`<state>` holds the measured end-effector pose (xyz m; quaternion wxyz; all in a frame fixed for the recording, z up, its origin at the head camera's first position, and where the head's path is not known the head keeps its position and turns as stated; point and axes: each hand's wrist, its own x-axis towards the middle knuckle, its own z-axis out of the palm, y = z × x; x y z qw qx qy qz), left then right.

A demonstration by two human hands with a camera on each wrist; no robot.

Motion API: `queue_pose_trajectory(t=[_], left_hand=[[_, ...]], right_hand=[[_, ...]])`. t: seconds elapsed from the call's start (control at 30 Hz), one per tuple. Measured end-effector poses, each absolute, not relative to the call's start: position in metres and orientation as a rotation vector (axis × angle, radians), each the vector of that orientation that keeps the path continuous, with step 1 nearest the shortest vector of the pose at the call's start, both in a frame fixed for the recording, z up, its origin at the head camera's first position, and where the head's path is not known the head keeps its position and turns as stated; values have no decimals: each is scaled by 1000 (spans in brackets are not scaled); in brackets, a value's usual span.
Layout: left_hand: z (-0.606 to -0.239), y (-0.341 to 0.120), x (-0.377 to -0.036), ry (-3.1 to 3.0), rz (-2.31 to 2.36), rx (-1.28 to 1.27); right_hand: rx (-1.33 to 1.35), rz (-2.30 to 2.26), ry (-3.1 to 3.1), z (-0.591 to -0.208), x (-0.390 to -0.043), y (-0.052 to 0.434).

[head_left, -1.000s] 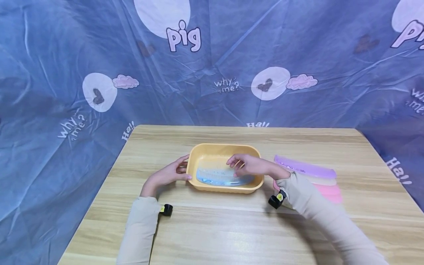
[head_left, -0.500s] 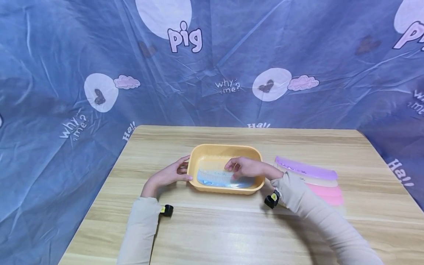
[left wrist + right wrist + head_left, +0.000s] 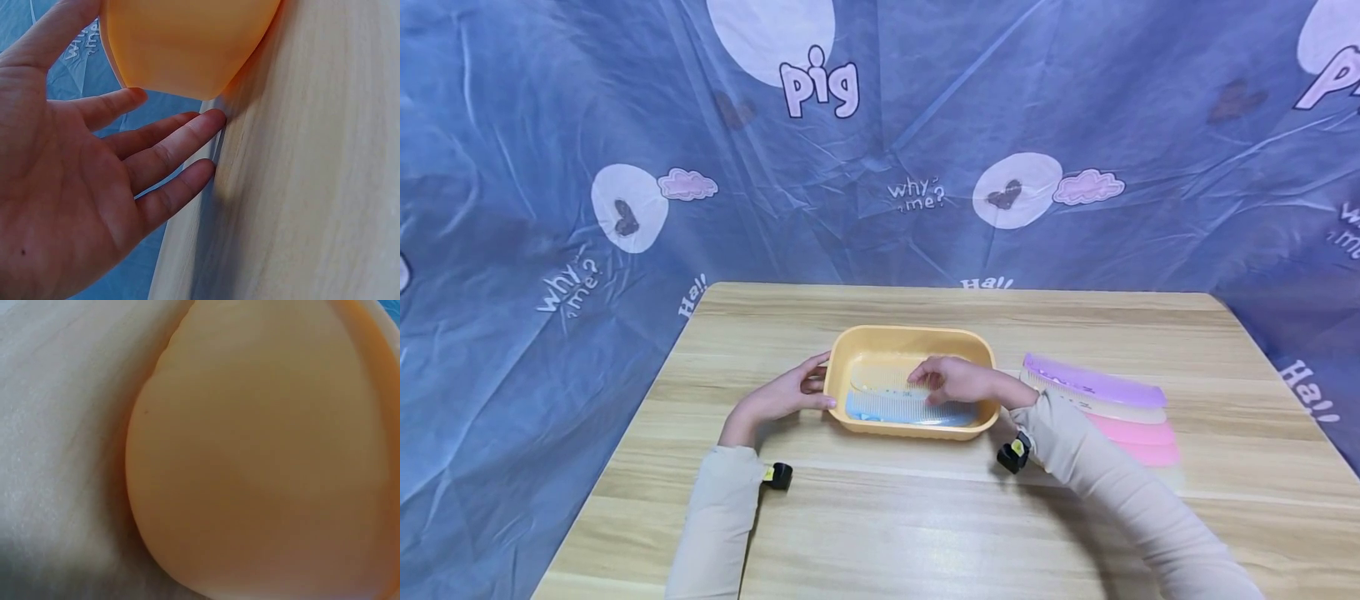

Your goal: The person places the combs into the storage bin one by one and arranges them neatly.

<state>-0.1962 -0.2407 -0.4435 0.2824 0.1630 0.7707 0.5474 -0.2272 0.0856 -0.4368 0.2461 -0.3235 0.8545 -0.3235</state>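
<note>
Orange plastic tub (image 3: 910,335) holds a blue comb (image 3: 887,408); right hand (image 3: 958,381) fingers curl over the comb, whether they pinch it I cannot tell; left hand (image 3: 782,393) braces the tub's end, fingers spread.

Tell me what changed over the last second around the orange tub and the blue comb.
The right hand sank a little into the orange tub, and the blue comb beneath it settled lower toward the near wall. The left hand stayed against the tub's left side; the stacked combs to the right did not move.

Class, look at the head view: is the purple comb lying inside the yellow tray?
No, the purple comb lies on the table right of the yellow tray.
</note>
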Motion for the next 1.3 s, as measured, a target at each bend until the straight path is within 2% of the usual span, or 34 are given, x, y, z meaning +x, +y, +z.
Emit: queue_pose_trajectory(t=[0.57, 1.3], left_hand=[[-442, -242, -196, 2083, 1445, 431], [-445, -243, -197, 2117, 1423, 417]], right_hand=[[-1105, -632, 2451, -438, -229, 85], [-1080, -209, 2519, -428, -231, 84]])
